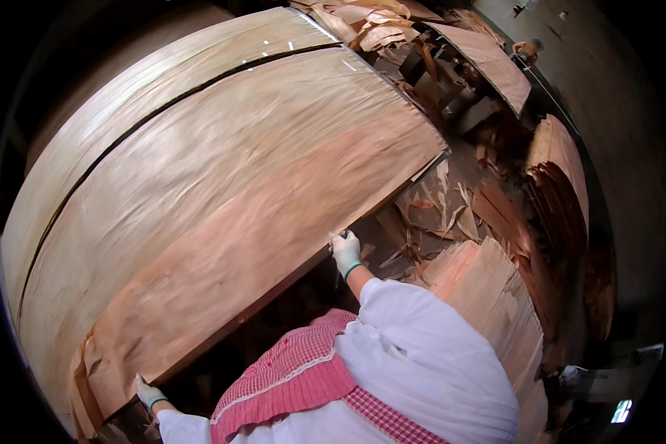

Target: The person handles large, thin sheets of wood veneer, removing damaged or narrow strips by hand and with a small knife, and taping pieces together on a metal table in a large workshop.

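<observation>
A long pinkish veneer sheet lies along the near side of a broad bench covered in paler veneer, which a dark curved line crosses. Both my hands wear pale gloves with green cuffs. My left hand grips the sheet's near edge at the lower left, beside a torn, curled end. My right hand is closed at the same edge near the middle; a small dark shape at its fingertips is too small to name. A pink checked apron is at my body.
Veneer scraps litter the gap right of the bench. A pale veneer stack lies by my right side. Further right are another stack and a slanted sheet. Loose pieces pile at the top. A person is far off at top right.
</observation>
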`<action>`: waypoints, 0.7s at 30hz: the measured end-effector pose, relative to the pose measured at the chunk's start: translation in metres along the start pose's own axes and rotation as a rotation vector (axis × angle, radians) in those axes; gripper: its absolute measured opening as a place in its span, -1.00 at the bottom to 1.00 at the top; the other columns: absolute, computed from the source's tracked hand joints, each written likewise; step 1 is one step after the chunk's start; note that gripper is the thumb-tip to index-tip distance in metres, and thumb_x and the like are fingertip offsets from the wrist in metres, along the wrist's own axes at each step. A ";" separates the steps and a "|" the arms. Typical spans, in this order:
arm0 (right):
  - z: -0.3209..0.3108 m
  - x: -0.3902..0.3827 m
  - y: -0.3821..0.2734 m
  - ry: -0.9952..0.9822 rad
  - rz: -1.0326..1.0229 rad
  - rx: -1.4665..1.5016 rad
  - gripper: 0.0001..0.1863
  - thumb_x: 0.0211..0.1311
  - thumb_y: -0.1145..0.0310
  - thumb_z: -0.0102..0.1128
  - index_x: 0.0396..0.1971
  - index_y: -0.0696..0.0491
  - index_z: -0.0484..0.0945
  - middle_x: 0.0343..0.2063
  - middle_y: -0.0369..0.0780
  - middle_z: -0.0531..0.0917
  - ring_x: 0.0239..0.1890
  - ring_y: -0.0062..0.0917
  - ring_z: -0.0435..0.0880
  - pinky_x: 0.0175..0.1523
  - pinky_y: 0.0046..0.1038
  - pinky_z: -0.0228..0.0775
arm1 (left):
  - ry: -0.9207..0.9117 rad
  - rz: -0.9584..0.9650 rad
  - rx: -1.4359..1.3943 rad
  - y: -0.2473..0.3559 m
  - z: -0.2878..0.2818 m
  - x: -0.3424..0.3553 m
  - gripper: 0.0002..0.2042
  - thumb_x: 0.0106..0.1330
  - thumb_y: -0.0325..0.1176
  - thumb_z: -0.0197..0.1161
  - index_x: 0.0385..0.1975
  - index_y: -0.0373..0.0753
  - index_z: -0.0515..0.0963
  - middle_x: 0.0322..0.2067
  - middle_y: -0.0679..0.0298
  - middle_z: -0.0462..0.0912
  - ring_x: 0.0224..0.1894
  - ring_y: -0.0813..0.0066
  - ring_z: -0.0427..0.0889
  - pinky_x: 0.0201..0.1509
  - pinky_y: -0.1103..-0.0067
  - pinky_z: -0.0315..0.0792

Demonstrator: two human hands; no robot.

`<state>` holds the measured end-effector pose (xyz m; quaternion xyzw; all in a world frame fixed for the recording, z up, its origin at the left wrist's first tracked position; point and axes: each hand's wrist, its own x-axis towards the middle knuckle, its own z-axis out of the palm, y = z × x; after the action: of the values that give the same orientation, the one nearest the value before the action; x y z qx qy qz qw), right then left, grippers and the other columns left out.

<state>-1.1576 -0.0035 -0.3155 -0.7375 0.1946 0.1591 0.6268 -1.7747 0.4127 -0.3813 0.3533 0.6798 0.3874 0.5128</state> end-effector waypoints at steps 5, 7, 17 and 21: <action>-0.007 -0.003 -0.004 0.030 0.034 -0.004 -0.79 0.17 0.46 0.23 -0.52 0.05 0.34 -0.68 -0.32 0.49 -0.72 -0.66 0.43 -0.63 -0.57 0.24 | 0.054 0.023 0.031 0.001 0.012 -0.006 -0.58 0.27 -0.15 0.21 -0.09 -0.43 0.53 -0.13 0.19 0.56 -0.10 0.33 0.51 0.06 0.45 0.38; -0.004 -0.002 -0.004 0.016 0.053 0.038 -0.80 0.17 0.46 0.23 -0.50 0.05 0.34 -0.67 -0.32 0.49 -0.72 -0.66 0.44 -0.64 -0.58 0.23 | 0.089 0.032 0.005 0.002 0.010 -0.002 -0.60 0.27 -0.17 0.22 -0.10 -0.43 0.53 -0.13 0.19 0.56 -0.11 0.33 0.52 0.05 0.46 0.39; -0.005 0.001 0.002 0.011 0.067 -0.027 -0.80 0.16 0.42 0.24 -0.46 0.04 0.35 -0.67 -0.33 0.50 -0.73 -0.68 0.43 -0.68 -0.59 0.20 | 0.145 0.071 0.005 0.003 0.012 0.001 -0.56 0.22 -0.21 0.28 -0.08 -0.50 0.52 -0.14 0.20 0.57 -0.16 0.38 0.51 -0.01 0.48 0.40; -0.020 0.010 0.005 0.025 0.069 -0.023 -0.82 0.17 0.40 0.24 -0.44 0.00 0.36 -0.65 -0.35 0.51 -0.73 -0.72 0.42 -0.70 -0.65 0.15 | 0.130 0.056 0.081 0.000 0.031 -0.007 -0.52 0.21 -0.18 0.29 -0.03 -0.49 0.51 -0.08 0.20 0.54 -0.12 0.41 0.47 0.04 0.48 0.37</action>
<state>-1.1509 -0.0251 -0.3211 -0.7395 0.2256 0.1736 0.6099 -1.7435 0.4120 -0.3833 0.3667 0.7167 0.3957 0.4419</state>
